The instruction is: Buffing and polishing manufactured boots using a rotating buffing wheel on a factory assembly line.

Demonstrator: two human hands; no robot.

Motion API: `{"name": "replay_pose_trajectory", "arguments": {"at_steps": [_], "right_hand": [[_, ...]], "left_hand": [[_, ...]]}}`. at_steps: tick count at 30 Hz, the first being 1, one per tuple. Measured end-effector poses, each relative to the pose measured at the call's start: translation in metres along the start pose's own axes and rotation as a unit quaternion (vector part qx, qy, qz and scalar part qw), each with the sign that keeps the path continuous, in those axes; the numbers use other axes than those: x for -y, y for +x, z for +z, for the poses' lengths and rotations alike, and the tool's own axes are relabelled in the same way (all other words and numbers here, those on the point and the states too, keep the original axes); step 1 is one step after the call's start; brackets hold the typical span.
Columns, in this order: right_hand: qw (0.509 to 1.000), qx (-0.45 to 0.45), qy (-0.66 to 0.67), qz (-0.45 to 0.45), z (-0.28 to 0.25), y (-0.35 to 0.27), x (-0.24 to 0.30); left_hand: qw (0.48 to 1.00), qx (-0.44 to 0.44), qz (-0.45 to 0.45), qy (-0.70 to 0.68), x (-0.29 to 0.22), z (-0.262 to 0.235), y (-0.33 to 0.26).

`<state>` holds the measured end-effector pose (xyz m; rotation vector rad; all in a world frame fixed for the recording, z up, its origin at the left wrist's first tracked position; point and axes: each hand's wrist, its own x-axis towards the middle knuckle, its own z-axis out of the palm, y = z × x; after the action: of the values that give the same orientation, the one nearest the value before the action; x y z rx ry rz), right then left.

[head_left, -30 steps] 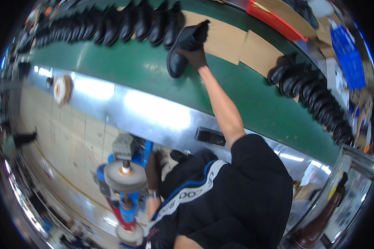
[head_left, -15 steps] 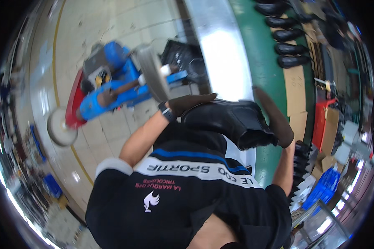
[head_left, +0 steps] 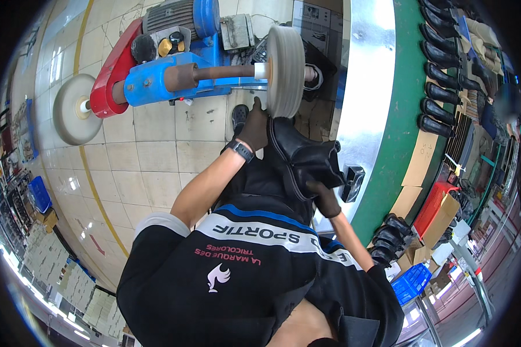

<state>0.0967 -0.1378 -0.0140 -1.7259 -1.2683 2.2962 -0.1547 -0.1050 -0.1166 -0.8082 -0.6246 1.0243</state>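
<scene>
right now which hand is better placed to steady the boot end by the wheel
Likely the left hand: it is beside that end of the boot, close to the wheel. The right hand is at the other end, farther away.

The person wears a black short-sleeved shirt [head_left: 197, 312], open at the neck, with a blue stripe [head_left: 260, 214] and a white band [head_left: 260, 233] of black letters across it, plus pink lettering [head_left: 228, 253] and a white bird-shaped emblem [head_left: 218, 277]. The left sleeve [head_left: 150, 246] has a white cuff [head_left: 163, 221]. Dark brown gloves [head_left: 258, 118] cover the left hand [head_left: 254, 128] and right hand [head_left: 326, 200], with a dark watch [head_left: 243, 151] on the left wrist.
</scene>
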Motion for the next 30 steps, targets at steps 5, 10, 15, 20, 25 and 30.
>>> {"name": "replay_pose_trajectory", "arguments": {"at_steps": [5,10,15,20,25,30], "right_hand": [[0.967,-0.055,0.227,-0.098,0.053,0.033,-0.019],[0.957,-0.146,0.067,-0.241,0.076,0.092,-0.011],[0.891,-0.041,0.429,-0.146,0.083,0.140,-0.025],[0.937,-0.162,-0.025,-0.307,0.057,0.104,-0.096],[0.972,-0.134,-0.088,-0.174,0.060,0.012,-0.005],[0.903,-0.170,-0.312,-0.239,0.065,0.006,0.083]], "left_hand": [[0.842,-0.335,0.154,0.394,-0.035,-0.004,0.019],[0.768,-0.430,0.154,0.449,-0.064,-0.003,0.057],[0.742,-0.421,0.112,0.510,-0.094,-0.004,0.057],[0.808,-0.369,0.149,0.435,-0.066,-0.013,0.031],[0.853,-0.371,0.086,0.356,-0.009,0.020,0.006],[0.783,-0.385,0.159,0.462,-0.019,-0.003,0.005]]}}
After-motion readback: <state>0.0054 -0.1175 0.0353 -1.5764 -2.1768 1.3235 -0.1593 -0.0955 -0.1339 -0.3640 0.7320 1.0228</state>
